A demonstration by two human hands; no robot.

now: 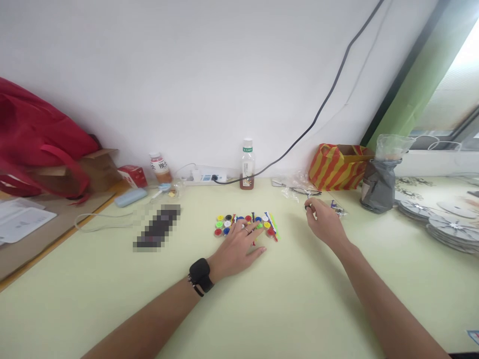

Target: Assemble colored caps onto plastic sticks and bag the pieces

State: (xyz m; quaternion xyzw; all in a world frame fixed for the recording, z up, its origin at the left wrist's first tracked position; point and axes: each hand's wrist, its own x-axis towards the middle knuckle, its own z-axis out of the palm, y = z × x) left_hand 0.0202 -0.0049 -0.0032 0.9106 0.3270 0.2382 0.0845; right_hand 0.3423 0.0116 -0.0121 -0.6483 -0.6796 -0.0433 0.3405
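Small round plastic wheels (218, 232) in red, blue, green, yellow, white and black lie in rows on the table, with thin coloured plastic sticks (275, 228) at their right side. My left hand (237, 249) rests over the middle of these pieces with its fingers spread, hiding some of them. To the right, my right hand (324, 222) is raised a little, thumb and forefinger pinched on a small black piece (307, 207) whose exact kind I cannot make out. Just beyond that hand lies a small clear bag (339, 208) with dark bits in it.
A drink bottle (247, 167) stands by the wall near a power strip (209, 177). A striped bag (333, 167), a grey bag (378, 187) and stacked discs (451, 232) are at the right. A red bag (41, 129) and a blurred dark object (159, 228) are at the left.
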